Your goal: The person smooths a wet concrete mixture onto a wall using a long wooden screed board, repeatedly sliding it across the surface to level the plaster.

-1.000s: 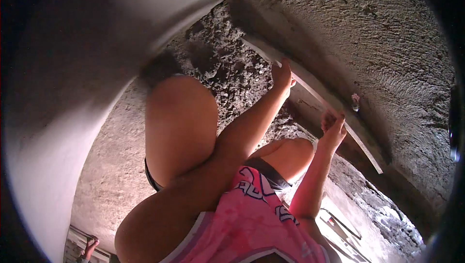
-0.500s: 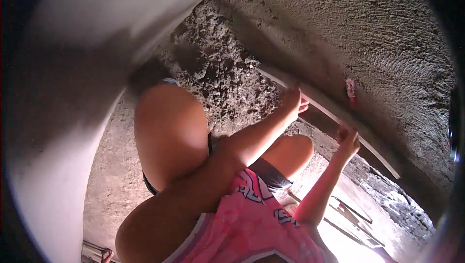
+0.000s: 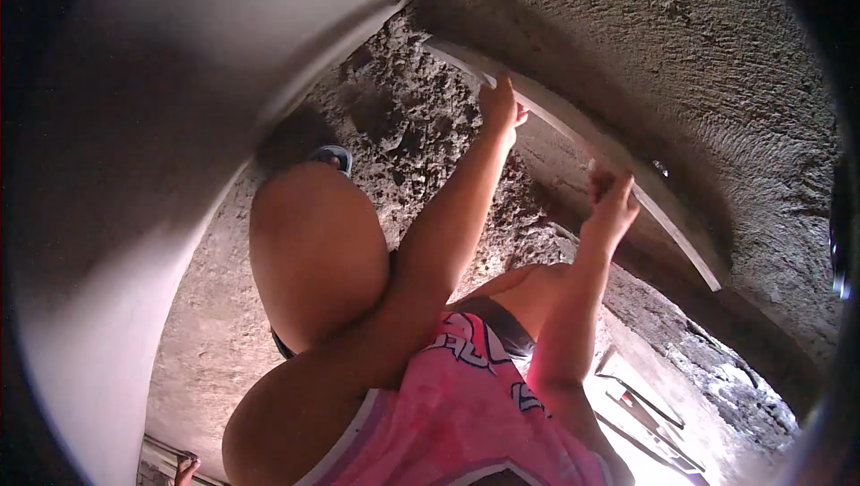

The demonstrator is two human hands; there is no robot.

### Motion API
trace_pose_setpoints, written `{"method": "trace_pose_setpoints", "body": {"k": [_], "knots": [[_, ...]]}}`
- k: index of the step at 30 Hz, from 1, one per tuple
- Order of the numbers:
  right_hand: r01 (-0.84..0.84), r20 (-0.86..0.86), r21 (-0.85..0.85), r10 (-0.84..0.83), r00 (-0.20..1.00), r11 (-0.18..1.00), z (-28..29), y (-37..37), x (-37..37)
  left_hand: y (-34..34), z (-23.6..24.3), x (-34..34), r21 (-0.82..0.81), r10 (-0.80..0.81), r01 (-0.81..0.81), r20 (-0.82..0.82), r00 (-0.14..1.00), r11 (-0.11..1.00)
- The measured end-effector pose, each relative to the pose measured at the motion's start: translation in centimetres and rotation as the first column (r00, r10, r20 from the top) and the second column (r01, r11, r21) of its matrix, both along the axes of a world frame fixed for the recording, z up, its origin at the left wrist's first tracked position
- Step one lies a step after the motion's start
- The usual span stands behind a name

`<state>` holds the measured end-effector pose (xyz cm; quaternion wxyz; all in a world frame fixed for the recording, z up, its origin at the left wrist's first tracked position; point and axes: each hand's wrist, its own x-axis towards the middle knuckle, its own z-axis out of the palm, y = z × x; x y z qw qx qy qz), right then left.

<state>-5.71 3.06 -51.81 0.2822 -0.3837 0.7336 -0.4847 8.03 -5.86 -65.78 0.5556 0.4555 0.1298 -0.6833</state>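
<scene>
A long, straight, pale strip like a wooden batten (image 3: 676,233) lies slantwise along the rough plastered wall. My left hand (image 3: 503,111) is closed around its upper left half, thumb along the near edge. Farther down and to the right, my right hand (image 3: 614,206) grips the same strip, with its fingers partly in shadow. Both ends of the strip stick out past my hands. Its far side sits against or very close to the wall; I cannot tell whether it touches all along.
The grooved plaster wall (image 3: 717,83) rises at the right. A smooth white curved surface (image 3: 98,244) fills the left. Broken, crumbly ground (image 3: 385,119) lies between, near my sandalled foot (image 3: 335,160). A dark-edged frame (image 3: 645,405) lies lower right. Part of someone's hand or foot (image 3: 185,471) shows lower left.
Both my hands have moved up and to the left with the strip between them, and my arms reach farther out. The small red and white mark on the wall is mostly hidden now.
</scene>
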Motion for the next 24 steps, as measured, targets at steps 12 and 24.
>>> {"method": "trace_pose_setpoints", "body": {"k": [12,24], "knots": [[0.101,-0.126,0.149,-0.083,0.989,0.984,0.5,2.7,-3.8,3.5,-2.1,-6.2,0.004,-0.032,0.033,-0.102,0.994,0.999],[0.145,-0.318,0.162,-0.087,0.944,0.976,3.4,6.0,-10.9,8.2,-0.5,-13.1,0.031,-0.326,0.345,-0.263,0.908,0.938]]}}
